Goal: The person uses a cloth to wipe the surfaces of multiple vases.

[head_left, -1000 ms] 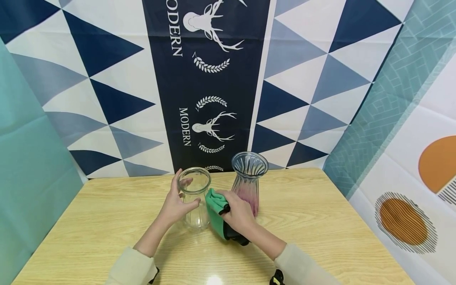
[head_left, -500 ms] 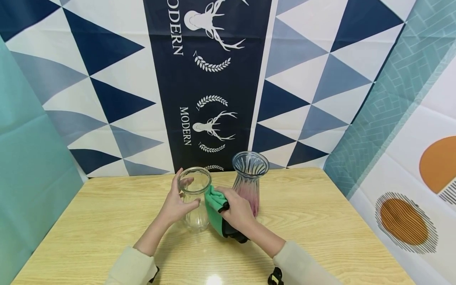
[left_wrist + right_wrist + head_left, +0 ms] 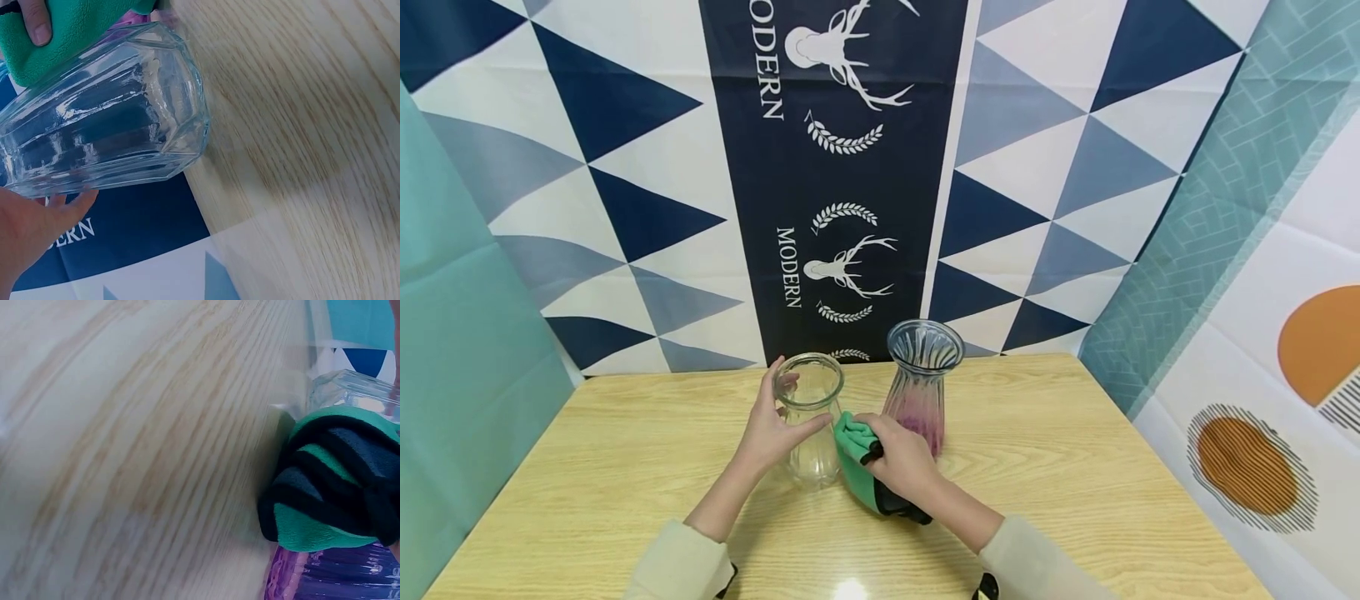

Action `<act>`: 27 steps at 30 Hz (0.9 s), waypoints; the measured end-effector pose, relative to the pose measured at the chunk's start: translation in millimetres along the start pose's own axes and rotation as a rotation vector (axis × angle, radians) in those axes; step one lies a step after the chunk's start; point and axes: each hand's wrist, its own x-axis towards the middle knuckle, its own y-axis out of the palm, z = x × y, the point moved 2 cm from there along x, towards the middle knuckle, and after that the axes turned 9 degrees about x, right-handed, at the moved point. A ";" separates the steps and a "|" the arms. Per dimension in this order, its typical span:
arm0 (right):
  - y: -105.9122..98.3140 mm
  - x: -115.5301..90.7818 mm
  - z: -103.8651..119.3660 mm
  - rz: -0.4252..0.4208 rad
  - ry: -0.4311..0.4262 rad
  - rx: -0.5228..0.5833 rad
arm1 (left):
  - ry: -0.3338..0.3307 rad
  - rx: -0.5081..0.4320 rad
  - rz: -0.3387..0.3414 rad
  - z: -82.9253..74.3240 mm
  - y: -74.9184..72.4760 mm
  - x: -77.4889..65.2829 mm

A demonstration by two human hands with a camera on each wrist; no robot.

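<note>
A clear ribbed glass vase (image 3: 814,457) with a rounded lip stands upright on the table, left of centre. Around its upper part, my left hand (image 3: 775,429) holds it with fingers behind and thumb at the front. My right hand (image 3: 906,457) grips a folded green cloth (image 3: 855,473) edged in black, bunched against the vase's right side. In the left wrist view, the cloth (image 3: 69,40) lies along the faceted clear glass (image 3: 119,119). Seen from the right wrist, the folded cloth (image 3: 319,528) hides most of that vase.
A second glass vase (image 3: 925,350), blue at the top and pink-purple below, stands just behind my right hand. Both vases are on a light wood table (image 3: 1060,467). A patterned backdrop (image 3: 1015,192) rises at the table's back edge.
My right hand with the cloth rose slightly, then came down along the clear vase's side, lower than before. My left thumb reaches a little farther right; the vase stays in place.
</note>
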 end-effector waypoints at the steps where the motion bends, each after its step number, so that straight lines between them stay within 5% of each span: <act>1: 0.1 -0.1 0.0 -0.004 -0.001 0.003 | -0.001 0.000 -0.015 -0.1 0.1 0.0; 16: -11.0 14.9 4.5 -0.247 -0.151 0.068 | 0.056 0.032 -0.088 3.0 -0.7 -0.7; 27: -8.8 18.0 6.1 -0.177 -0.126 0.066 | 0.064 -0.005 -0.035 4.4 -3.9 -1.1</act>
